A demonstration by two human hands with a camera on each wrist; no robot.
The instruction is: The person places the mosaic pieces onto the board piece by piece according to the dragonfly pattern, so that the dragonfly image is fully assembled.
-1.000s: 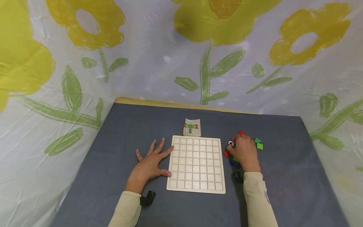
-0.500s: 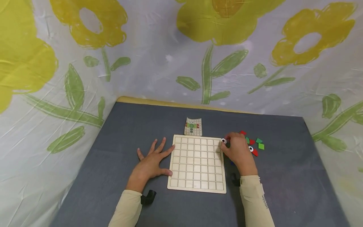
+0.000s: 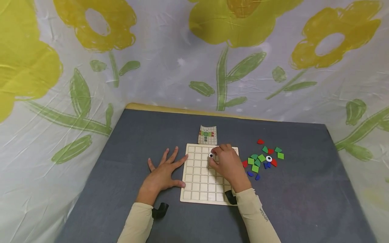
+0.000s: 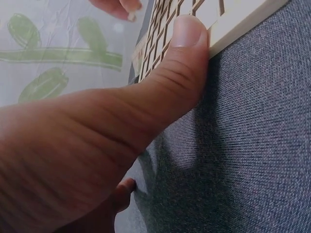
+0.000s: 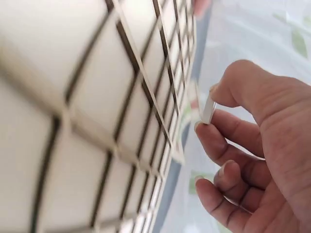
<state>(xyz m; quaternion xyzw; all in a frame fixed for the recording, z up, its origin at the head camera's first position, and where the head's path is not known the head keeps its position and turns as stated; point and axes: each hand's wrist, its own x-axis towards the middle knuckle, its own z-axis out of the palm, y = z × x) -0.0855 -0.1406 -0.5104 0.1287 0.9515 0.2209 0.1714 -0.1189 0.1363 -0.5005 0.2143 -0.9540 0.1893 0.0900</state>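
A pale wooden grid board [image 3: 195,179] lies on the dark table. My left hand [image 3: 162,176] spreads its fingers at the board's left side; the thumb [image 4: 187,43] rests on the board's edge in the left wrist view. Over the upper middle of the board, my right hand [image 3: 228,165] pinches a white eye piece [image 3: 211,155] with a black pupil between thumb and fingertips. The right wrist view shows that eye piece [image 5: 208,110] edge-on, held above the grid, the other fingers curled. A small picture card [image 3: 207,135] with a green and red figure sits just behind the board.
Right of the board lie several loose pieces: green squares [image 3: 255,168], green rounded pieces [image 3: 278,149], red pieces [image 3: 260,141], blue pieces [image 3: 250,173] and another eye piece [image 3: 268,158]. A flower-printed curtain [image 3: 164,67] hangs behind the table [image 3: 310,189].
My right hand has picked an eye piece from the pile and carried it left over the board, uncovering the loose pieces. My left hand has stayed at the board's left side.
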